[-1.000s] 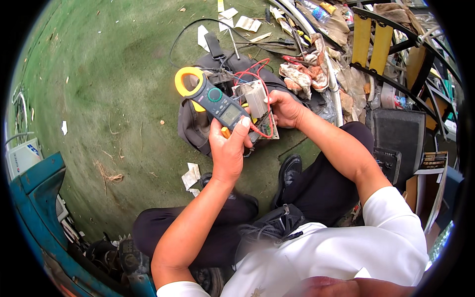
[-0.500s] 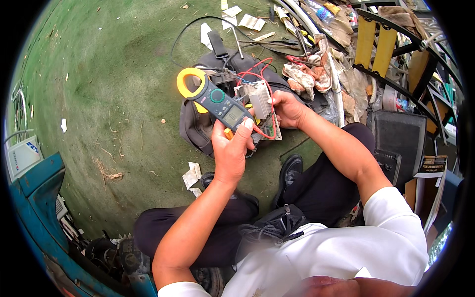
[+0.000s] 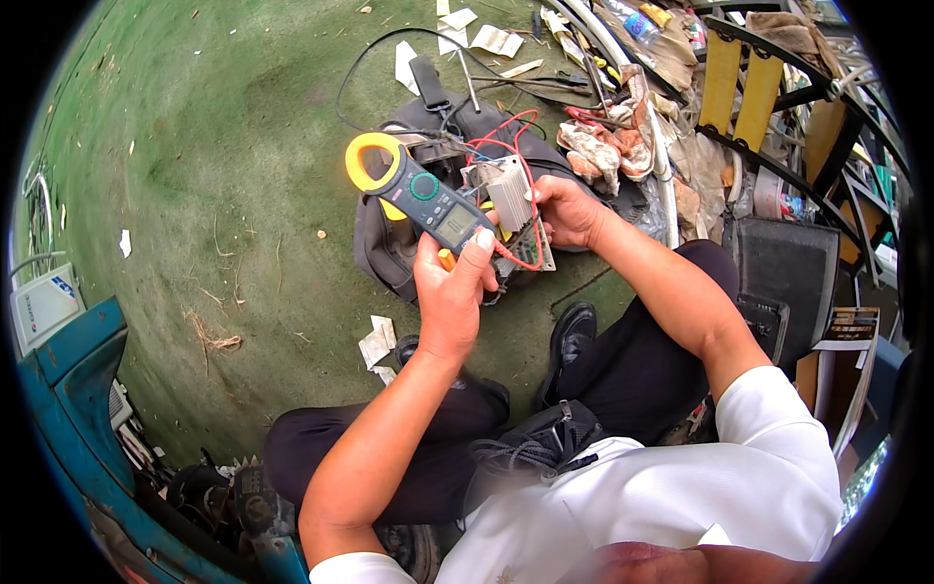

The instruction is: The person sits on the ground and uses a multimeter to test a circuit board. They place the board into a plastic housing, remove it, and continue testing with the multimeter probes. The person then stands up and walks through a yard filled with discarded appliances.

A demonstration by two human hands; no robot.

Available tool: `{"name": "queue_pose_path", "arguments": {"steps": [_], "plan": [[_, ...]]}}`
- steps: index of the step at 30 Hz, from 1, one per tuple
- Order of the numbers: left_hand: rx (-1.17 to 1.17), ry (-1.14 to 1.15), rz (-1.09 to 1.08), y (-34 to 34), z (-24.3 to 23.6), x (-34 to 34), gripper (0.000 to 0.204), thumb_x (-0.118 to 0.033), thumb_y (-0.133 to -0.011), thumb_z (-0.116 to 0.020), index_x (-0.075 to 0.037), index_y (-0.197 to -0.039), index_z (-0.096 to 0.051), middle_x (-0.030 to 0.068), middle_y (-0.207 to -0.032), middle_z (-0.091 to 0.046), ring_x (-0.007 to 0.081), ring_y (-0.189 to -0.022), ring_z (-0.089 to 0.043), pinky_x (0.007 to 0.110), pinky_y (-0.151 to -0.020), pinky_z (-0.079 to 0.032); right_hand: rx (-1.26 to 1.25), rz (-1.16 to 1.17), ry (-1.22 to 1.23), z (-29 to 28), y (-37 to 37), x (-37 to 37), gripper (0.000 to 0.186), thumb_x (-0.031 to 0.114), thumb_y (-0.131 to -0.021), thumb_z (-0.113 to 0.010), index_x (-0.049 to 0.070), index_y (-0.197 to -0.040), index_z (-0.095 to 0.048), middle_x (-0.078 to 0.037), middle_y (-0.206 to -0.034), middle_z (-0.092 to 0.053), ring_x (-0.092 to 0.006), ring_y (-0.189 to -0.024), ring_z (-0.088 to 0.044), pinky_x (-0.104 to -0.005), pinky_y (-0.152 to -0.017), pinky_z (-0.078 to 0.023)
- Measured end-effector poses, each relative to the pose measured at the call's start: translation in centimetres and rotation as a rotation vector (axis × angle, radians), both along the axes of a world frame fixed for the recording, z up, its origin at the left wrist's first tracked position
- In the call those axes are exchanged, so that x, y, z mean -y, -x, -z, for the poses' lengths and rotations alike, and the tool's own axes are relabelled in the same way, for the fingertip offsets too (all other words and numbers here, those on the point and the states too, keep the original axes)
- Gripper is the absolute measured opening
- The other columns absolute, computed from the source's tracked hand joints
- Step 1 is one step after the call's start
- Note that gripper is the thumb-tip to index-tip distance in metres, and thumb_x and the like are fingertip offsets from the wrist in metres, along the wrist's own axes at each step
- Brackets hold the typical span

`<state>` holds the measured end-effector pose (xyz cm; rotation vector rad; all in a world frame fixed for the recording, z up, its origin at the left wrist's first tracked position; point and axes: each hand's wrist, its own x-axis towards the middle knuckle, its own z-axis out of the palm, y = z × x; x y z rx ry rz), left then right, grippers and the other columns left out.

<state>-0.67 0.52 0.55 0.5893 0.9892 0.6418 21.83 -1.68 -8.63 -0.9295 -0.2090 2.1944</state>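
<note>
My left hand (image 3: pixel 452 277) is closed round the lower end of a dark clamp meter (image 3: pixel 438 204) with a yellow jaw; a yellow piece shows under my thumb. My right hand (image 3: pixel 569 209) grips the right side of a circuit board with a silver finned heatsink (image 3: pixel 508 192). Red wires (image 3: pixel 525 127) loop over the board and down beside the meter; thinner blue wires run near its top. Both items are over a dark grey bag (image 3: pixel 384 258) on the green floor. What my fingertips touch behind the board is hidden.
Crumpled rags (image 3: pixel 603 156), a black cable and paper scraps lie beyond the bag. A black-and-yellow rack (image 3: pixel 754 92) and black flat pieces (image 3: pixel 778 273) stand at right. A teal metal machine (image 3: pixel 78 360) and a white unit (image 3: pixel 44 307) are at left. My crossed legs are below.
My hands, the meter and the board have shifted very slightly to the right since the first frame. The grip of both hands looks the same.
</note>
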Motion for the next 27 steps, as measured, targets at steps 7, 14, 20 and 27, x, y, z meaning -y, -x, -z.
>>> {"name": "queue_pose_path", "arguments": {"steps": [7, 14, 20, 27], "plan": [[-0.004, -0.006, -0.059, 0.0, 0.6, -0.3, 0.041, -0.032, -0.092, -0.074, -0.001, -0.114, -0.059, 0.0039, -0.091, -0.066, 0.0037, -0.055, -0.05, 0.018, -0.046, -0.034, 0.031, -0.051, -0.031, -1.4, 0.3, -0.2, 0.055, 0.037, -0.09, -0.052, 0.007, -0.136, -0.055, -0.009, -0.125, -0.071, -0.0042, -0.055, -0.046, -0.0184, -0.045, -0.03], [-0.017, -0.031, -0.03, 0.4, 0.7, -1.0, 0.03, -0.035, -0.099, -0.063, -0.007, -0.1, -0.053, 0.0175, -0.114, -0.07, 0.007, -0.059, -0.055, 0.019, -0.041, -0.031, 0.102, -0.069, -0.097, -2.7, 0.6, -0.4, 0.055, 0.037, -0.092, -0.056, 0.007, -0.138, -0.052, -0.006, -0.118, -0.071, 0.0006, -0.048, -0.038, -0.0159, -0.04, -0.028], [-0.006, 0.001, -0.07, 1.1, 1.3, -1.8, 0.031, -0.037, -0.098, -0.062, -0.009, -0.101, -0.051, 0.0238, -0.121, -0.067, 0.0087, -0.059, -0.059, 0.019, -0.04, -0.032, 0.353, -0.01, -0.081, -4.0, 1.2, -0.4, 0.058, 0.037, -0.091, -0.067, 0.005, -0.138, -0.052, -0.005, -0.109, -0.071, -0.0013, -0.051, -0.04, -0.0188, -0.042, -0.031], [-0.076, 0.008, -0.075, 1.5, 2.1, -2.2, 0.031, -0.042, -0.099, -0.056, -0.012, -0.104, -0.052, 0.0252, -0.126, -0.066, 0.0117, -0.062, -0.062, 0.021, -0.039, -0.031, 0.935, 0.043, -0.17, -2.8, 3.7, -0.1, 0.097, 0.06, -0.07, -0.082, -0.006, -0.134, -0.051, -0.022, -0.125, -0.066, -0.0263, -0.117, -0.064, -0.0348, -0.099, -0.049]]}}
